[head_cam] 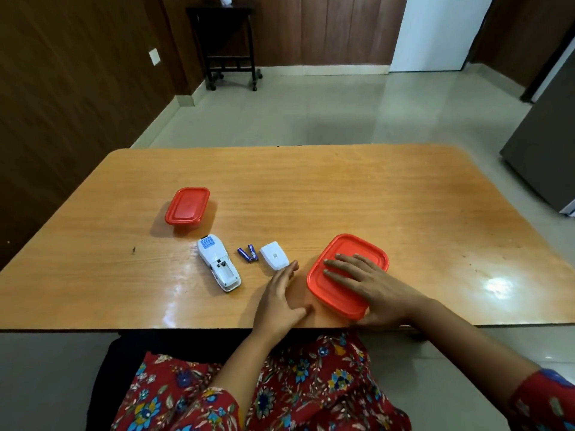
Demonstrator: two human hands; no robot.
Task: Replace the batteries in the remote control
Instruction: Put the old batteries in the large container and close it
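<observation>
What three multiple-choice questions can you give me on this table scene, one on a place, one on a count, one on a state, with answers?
1. Where do the loose batteries lie?
A. Between the remote control and the white battery cover
B. On a red lid
C. In the right hand

2. How many red-lidded containers are on the table?
A. One
B. Two
C. Three

3. What state is the remote's battery compartment in?
A. Covered
B. Open and empty
C. Open with batteries in it

Answers:
1 A, they lie on the wood between the two white pieces.
2 B, a small container farther back and a large container under the right hand.
3 B, the slot is bare and its cover lies near the left hand.
</observation>
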